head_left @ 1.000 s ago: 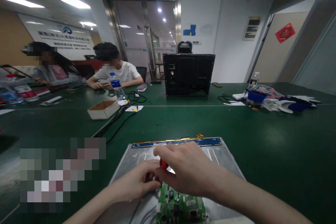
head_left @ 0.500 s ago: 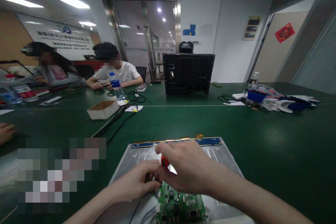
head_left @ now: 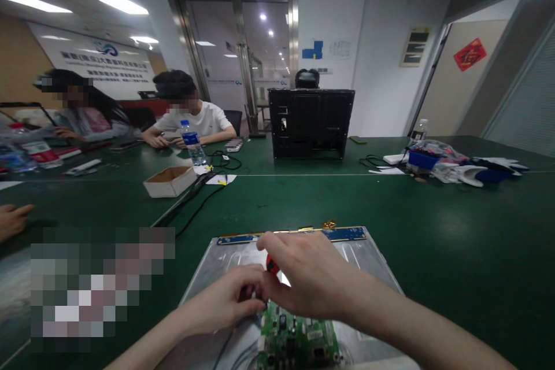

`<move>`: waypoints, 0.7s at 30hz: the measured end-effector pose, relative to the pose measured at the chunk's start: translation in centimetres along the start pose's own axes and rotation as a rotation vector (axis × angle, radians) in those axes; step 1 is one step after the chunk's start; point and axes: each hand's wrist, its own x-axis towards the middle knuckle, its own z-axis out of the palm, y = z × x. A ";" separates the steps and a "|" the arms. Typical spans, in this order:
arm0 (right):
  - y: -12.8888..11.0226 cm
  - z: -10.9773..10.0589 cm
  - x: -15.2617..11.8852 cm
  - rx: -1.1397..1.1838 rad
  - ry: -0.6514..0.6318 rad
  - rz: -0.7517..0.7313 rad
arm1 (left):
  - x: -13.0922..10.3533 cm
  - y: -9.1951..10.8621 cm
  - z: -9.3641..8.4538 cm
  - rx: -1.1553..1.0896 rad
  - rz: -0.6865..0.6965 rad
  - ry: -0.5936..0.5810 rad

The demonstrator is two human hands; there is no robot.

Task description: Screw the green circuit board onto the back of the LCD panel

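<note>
My right hand [head_left: 303, 274] is closed round a red-and-black screwdriver [head_left: 272, 265], of which only part of the handle shows. Its shaft and tip are hidden by my fingers. Close against it, my left hand [head_left: 236, 295] is pinched at the upper left corner of a green circuit board [head_left: 297, 335]; what the fingertips hold is hidden. The board lies on a flat silver metal panel [head_left: 203, 277]. Along the panel's far edge runs a narrow blue circuit strip [head_left: 347, 235] with gold-coloured tabs. Thin grey cables [head_left: 247, 355] lie left of the board.
Beyond the panel are an open cardboard box [head_left: 167, 184], black cables [head_left: 191, 214] and a water bottle [head_left: 193, 144]. A black display back [head_left: 312, 124] stands upright across the green table [head_left: 433, 254]. Gloves [head_left: 468, 173] lie at the right. A co-worker's hand [head_left: 15, 221] is at the left edge.
My two hands stay almost in place, and the screwdriver handle has turned slightly. At the left edge, the co-worker's hand has moved a little to the right with a finger extended.
</note>
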 end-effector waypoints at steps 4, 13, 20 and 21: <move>0.0 0.0 0.0 0.024 0.003 -0.007 | -0.2 0.2 0.1 0.029 -0.012 0.007; 0.0 0.0 0.0 -0.006 -0.017 -0.011 | 0.0 0.8 -0.1 0.014 -0.018 0.013; 0.0 -0.2 -0.1 0.013 -0.019 -0.004 | -0.2 0.8 0.1 0.037 -0.010 0.040; 0.0 -0.1 -0.1 -0.001 -0.018 0.001 | -0.2 0.9 0.1 0.037 -0.011 0.045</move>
